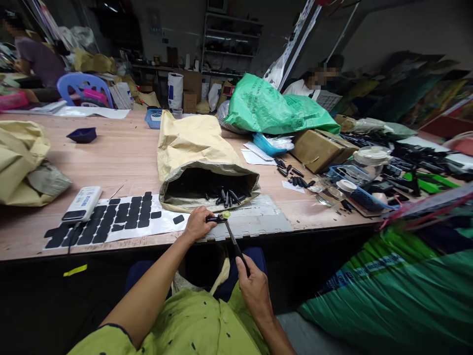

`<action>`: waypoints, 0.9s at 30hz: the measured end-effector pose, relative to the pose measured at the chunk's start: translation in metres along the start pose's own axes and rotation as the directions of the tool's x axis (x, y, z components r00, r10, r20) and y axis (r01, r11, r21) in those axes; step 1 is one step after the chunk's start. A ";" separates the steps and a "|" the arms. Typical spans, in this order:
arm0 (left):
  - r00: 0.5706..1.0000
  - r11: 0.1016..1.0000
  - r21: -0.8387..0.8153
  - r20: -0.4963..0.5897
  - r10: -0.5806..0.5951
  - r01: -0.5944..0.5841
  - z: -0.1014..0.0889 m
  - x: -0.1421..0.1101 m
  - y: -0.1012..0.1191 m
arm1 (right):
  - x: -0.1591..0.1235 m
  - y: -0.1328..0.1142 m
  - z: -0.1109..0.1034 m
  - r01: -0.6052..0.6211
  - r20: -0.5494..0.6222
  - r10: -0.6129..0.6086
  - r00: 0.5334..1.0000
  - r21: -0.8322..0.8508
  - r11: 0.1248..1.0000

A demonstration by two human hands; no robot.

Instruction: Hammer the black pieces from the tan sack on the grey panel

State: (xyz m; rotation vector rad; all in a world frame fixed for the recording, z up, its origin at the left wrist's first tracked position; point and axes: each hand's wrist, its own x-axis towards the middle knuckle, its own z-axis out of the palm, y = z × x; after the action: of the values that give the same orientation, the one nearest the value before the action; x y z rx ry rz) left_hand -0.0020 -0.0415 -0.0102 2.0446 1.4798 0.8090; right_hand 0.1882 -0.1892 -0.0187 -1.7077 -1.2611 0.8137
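Observation:
My left hand [197, 224] is closed on a small black plastic part [213, 219], holding it flat at the near table edge. My right hand [253, 288] grips the dark handle of a small hammer [232, 239]; the hammer's yellow-green head [225, 215] rests on the black part. Just behind them a tan sack [192, 153] lies open on its side, with several black plastic parts [229, 197] in its mouth. To the left a white sheet [114, 219] carries rows of black pads.
A white device [82, 203] lies on the sheet's left end. A wooden table [121, 158] holds a blue tray [82, 134], a green bag [273, 108], a cardboard box [318, 148] and a cluttered blue basket [354, 185]. A green sack [399, 291] stands at my right. Other people sit at the far side.

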 end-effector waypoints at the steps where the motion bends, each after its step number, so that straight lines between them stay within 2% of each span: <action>1: 1.000 1.000 -0.001 0.001 0.003 -0.003 0.000 0.000 0.000 | -0.001 0.000 0.000 -0.007 -0.001 0.007 1.000 0.004 1.000; 6: 1.000 1.000 -0.015 -0.004 0.010 -0.010 0.000 0.000 0.001 | -0.001 -0.008 0.001 0.028 -0.014 -0.028 1.000 -0.007 1.000; 10: 1.000 1.000 -0.017 -0.009 0.006 -0.006 -0.001 -0.001 0.003 | -0.001 -0.009 0.006 0.042 0.072 -0.041 0.997 -0.014 0.999; 14: 1.000 1.000 -0.026 -0.014 0.013 -0.014 -0.001 -0.001 0.003 | -0.002 -0.003 0.009 -0.020 0.115 0.015 0.993 0.037 0.999; 16: 1.000 0.999 -0.028 -0.021 0.018 -0.018 0.000 -0.001 0.002 | 0.000 0.000 0.009 -0.096 0.103 0.082 0.991 0.135 0.986; 19: 0.999 0.999 -0.027 -0.022 0.032 -0.032 0.000 -0.002 0.000 | 0.007 0.006 0.008 -0.262 0.115 0.236 0.965 0.368 0.892; 22: 0.999 0.999 -0.038 -0.002 0.033 -0.034 -0.001 -0.001 0.000 | 0.017 0.009 0.005 -0.409 0.175 0.379 0.909 0.560 0.720; 24: 0.999 0.998 -0.046 0.014 0.032 -0.032 -0.003 -0.001 0.001 | 0.023 0.011 0.002 -0.476 0.241 0.426 0.872 0.620 0.623; 27: 0.999 0.998 -0.052 0.030 0.045 -0.043 -0.006 -0.002 0.003 | 0.027 0.012 -0.002 -0.529 0.317 0.436 0.842 0.639 0.558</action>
State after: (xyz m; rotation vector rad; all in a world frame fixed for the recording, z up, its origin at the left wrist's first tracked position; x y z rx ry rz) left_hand -0.0045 -0.0436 -0.0044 2.0489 1.3877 0.8207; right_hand 0.2023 -0.1658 -0.0291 -1.3418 -0.3797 1.5286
